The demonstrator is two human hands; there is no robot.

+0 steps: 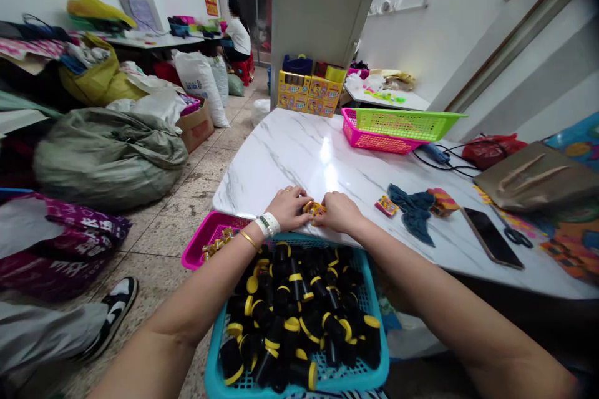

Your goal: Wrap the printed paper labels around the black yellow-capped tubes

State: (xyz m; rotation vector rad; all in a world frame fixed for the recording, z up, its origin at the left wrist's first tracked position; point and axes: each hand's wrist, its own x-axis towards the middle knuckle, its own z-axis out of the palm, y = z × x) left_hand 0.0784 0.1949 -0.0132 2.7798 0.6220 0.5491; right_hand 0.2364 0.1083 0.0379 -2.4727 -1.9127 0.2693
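My left hand [289, 208] and my right hand [340, 213] meet at the table's near edge. Between their fingertips they pinch a small yellow-orange printed piece [314, 207], partly covered by the fingers. Just below my forearms, a blue plastic basket [384, 349] holds many black cylinders with yellow caps [296, 278]. To its left, a pink tray [191, 252] contains small gold-coloured pieces [219, 243], partly behind my left arm. Right of my right hand lies a small yellow-and-red printed stack [386, 206].
On the marble-patterned table [262, 156] are a dark blue cloth [412, 209], a phone [491, 238], scissors [517, 237] and stacked pink and green baskets [397, 124]. Yellow boxes [309, 93] stand at its far end. Sacks [112, 156] line the left floor; another person [239, 34] sits beyond.
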